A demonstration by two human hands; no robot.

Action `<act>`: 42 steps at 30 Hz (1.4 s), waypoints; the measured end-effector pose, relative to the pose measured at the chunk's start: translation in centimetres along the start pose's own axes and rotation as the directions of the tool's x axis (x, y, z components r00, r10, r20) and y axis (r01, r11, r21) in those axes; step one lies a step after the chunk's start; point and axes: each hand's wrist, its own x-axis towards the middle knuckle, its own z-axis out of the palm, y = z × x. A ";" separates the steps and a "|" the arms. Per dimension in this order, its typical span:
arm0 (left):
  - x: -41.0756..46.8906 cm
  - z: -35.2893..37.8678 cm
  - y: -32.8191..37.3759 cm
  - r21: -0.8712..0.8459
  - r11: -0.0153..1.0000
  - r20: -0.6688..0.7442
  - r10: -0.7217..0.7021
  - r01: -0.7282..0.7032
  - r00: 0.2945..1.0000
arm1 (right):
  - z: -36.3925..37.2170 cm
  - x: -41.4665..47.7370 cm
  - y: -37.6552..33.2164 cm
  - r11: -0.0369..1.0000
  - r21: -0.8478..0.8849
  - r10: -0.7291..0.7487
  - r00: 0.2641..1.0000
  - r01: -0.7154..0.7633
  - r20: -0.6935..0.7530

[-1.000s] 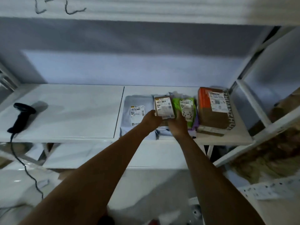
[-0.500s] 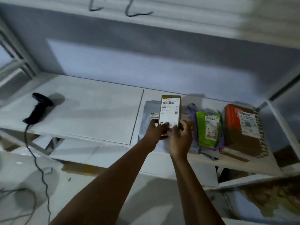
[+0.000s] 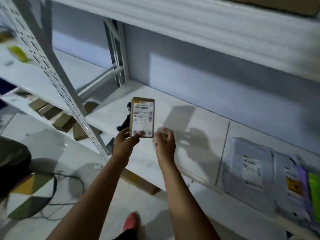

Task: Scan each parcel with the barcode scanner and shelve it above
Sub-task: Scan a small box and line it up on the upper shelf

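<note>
Left grip (image 3: 124, 142) pinched the boxed parcel (image 3: 142, 116) upright over the white shelf (image 3: 190, 122), scanner (image 3: 125, 124) behind it; right grip (image 3: 165, 141) loosely curled, empty, beside. Grey mailers (image 3: 247, 163) lay right, cables (image 3: 69, 179) on the floor (image 3: 78, 153).

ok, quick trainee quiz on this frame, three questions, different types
1. Which hand grips the small brown cardboard box with the white label? A left, B right, C neither.
2. True or false: the black barcode scanner is held in a hand.
3. Fill in: the grey plastic mailer lies on the white shelf to the ___ of the box.

Key: 1 A, the left hand fingers pinch its lower end. 2 false, it lies on the shelf behind the box. 3 right.
</note>
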 end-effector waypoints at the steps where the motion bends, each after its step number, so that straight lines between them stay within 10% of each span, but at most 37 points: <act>1: 1.1 -2.6 0.1 -0.008 1.000 -0.023 -0.022 0.022 1.000 | 2.2 0.2 -0.1 0.998 -0.009 0.056 0.998 -0.056 0.014; 22: 15.6 -15.5 3.4 0.025 0.967 -0.239 -0.242 0.255 0.940 | 20.2 10.5 0.0 0.851 -0.337 0.479 0.859 -0.403 0.182; 33: 21.4 -17.5 7.1 0.238 0.970 0.041 -0.063 0.052 0.997 | 21.5 6.7 -5.3 0.885 0.328 0.264 0.937 -0.329 0.228; 42: 21.8 -19.2 8.5 0.352 0.932 0.082 0.055 -0.081 0.995 | 23.4 1.4 -6.8 0.906 0.383 0.124 0.978 -0.179 0.165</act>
